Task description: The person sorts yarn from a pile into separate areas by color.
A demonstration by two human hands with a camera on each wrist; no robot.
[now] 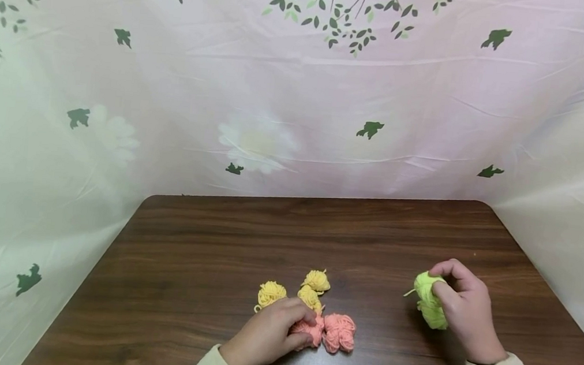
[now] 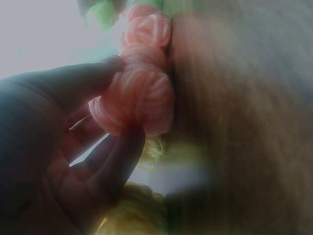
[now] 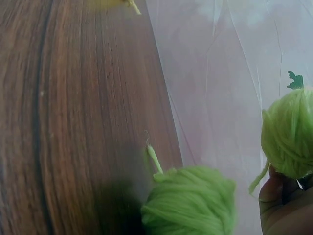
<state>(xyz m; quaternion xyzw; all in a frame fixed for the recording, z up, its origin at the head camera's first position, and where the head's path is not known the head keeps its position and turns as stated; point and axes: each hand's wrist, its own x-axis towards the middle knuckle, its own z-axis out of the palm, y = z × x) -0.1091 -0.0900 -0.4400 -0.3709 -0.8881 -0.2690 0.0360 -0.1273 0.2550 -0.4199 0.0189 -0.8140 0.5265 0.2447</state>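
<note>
Slips look the likeliest trouble: the right hand (image 1: 470,317) pinches the farther green ball (image 1: 426,286), but whether it also holds the nearer green ball (image 3: 190,204) cannot be told; unsupported, that one could roll, or its tail (image 3: 155,159) snag. The left hand (image 1: 269,332) pinches a pink ball (image 1: 312,328) beside a second pink ball (image 1: 339,333) on the surface (image 1: 202,250); bumping might scatter the yellow balls (image 1: 272,292) nearby. Right-wrist shows a gap between the green balls; the head view merges them.
</note>
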